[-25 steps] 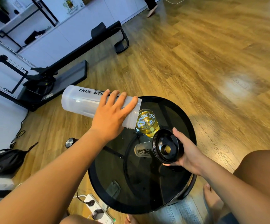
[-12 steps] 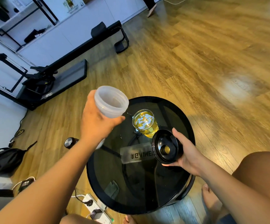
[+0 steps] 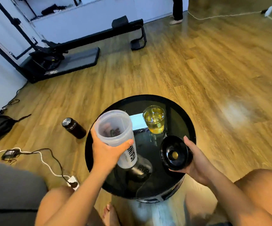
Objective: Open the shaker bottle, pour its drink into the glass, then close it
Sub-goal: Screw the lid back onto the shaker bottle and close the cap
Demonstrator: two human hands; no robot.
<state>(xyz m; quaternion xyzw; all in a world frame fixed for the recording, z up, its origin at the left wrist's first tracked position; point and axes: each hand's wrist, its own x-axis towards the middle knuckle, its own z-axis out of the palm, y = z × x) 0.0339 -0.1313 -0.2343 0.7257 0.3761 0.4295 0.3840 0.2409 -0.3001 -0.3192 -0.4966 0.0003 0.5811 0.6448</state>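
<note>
My left hand [image 3: 106, 152] grips the translucent shaker bottle [image 3: 115, 128], upright with its open mouth facing me and its base near the black round glass table [image 3: 189, 128]. It looks empty inside. My right hand [image 3: 195, 162] holds the black lid [image 3: 174, 153], its underside turned toward me, to the right of the bottle. A short glass [image 3: 154, 121] full of yellow drink stands on the far side of the table, apart from both hands.
A dark flask [image 3: 74, 128] lies on the wooden floor left of the table. Cables and a power strip [image 3: 73, 182] trail near my left knee. Black exercise equipment [image 3: 63, 54] stands by the wall. Another person's legs [image 3: 176, 10] are at the far back.
The bottle went from lying tipped over the glass to upright, and my left hand brought it down toward the table. The camera view tilted up. The lid stayed in my right hand.
</note>
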